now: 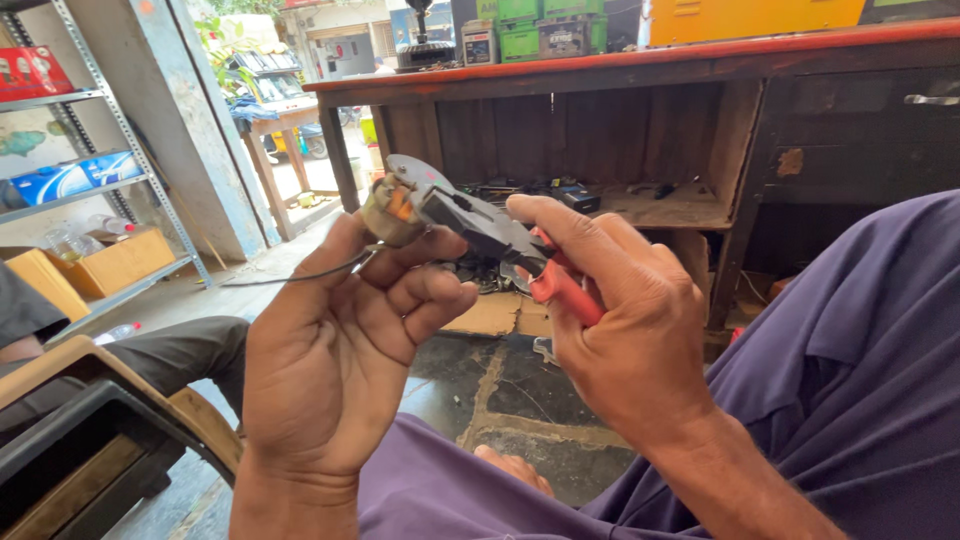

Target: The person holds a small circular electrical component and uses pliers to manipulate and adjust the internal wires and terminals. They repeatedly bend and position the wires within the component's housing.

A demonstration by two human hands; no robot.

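Left hand (335, 350) is curled shut around a small electric motor (392, 210), holding it up in front of the person's chest. Right hand (620, 320) is closed tight on the red handles of a pair of pliers (500, 240). The dark metal tip of the pliers touches the top of the motor, just beside the orange part. I cannot tell if the tip is already biting on something or only resting there.

How far along is the work? It looks to me like it is in the middle. The motor is picked up and held steady, and the tool is at the right spot. The part under the tip does not look pulled off or bent yet, so that pull or twist seems to be left.

The motor is small and round, with a dull yellow-grey body. It has bits of orange inside, maybe wire or plastic. A flat grey metal plate (420, 172) sticks up behind it. A thin black wire (300, 275) hangs from it and runs off to the left.

Behind the hands stands a wooden workbench (640, 70) with a red top edge. Green boxes (535, 28) sit on it. A metal shelf rack (120, 130) stands at the left. The person's purple trouser leg (850, 380) fills the right side.
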